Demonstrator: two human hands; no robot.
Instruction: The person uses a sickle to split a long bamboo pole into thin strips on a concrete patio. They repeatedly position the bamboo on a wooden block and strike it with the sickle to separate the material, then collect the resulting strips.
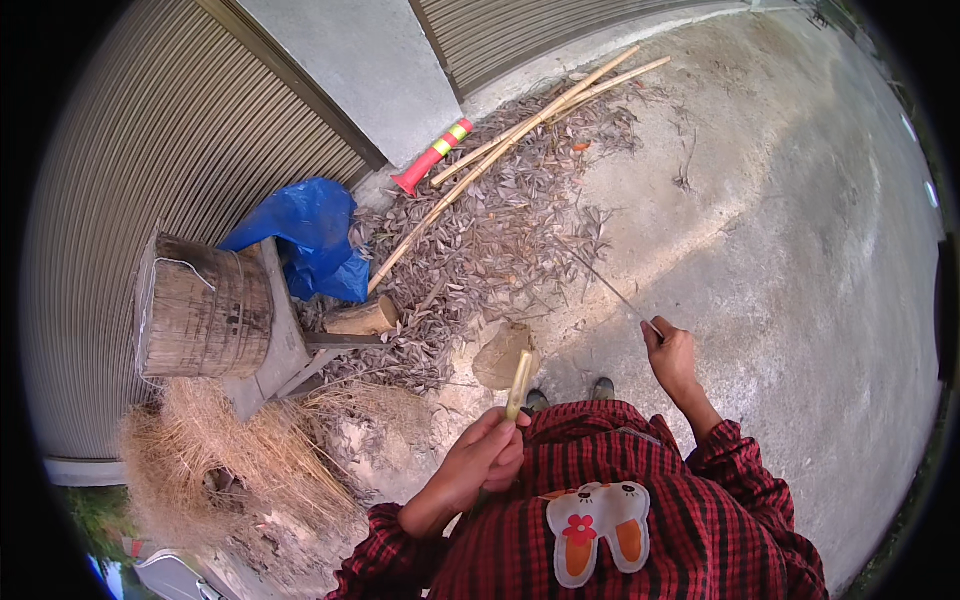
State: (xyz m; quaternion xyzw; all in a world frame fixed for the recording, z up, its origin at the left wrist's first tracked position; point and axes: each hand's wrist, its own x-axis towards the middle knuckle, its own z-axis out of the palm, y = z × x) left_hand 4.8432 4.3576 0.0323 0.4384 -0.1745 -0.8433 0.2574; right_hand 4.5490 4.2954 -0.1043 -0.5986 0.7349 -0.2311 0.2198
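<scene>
In my left hand (484, 456), low in the middle of the view, is a short yellowish piece that looks like split bamboo (519, 384), pointing up and away from me. My right hand (670, 358) is closed around one end of a thin dark rod or stick (609, 286), whose far end reaches up and left over the dry leaves. The two hands are well apart, the right one farther forward. A flat brown stone or wood block (501, 357) lies on the ground just beyond the bamboo piece.
Long bamboo poles (501, 150) lie across dry leaves (487, 240) beside a red and yellow post (433, 157). At left are a wooden tub (214, 306) on a stand, a blue tarp (311, 232), a log (364, 316) and dry brush (247, 450), before a ribbed shutter.
</scene>
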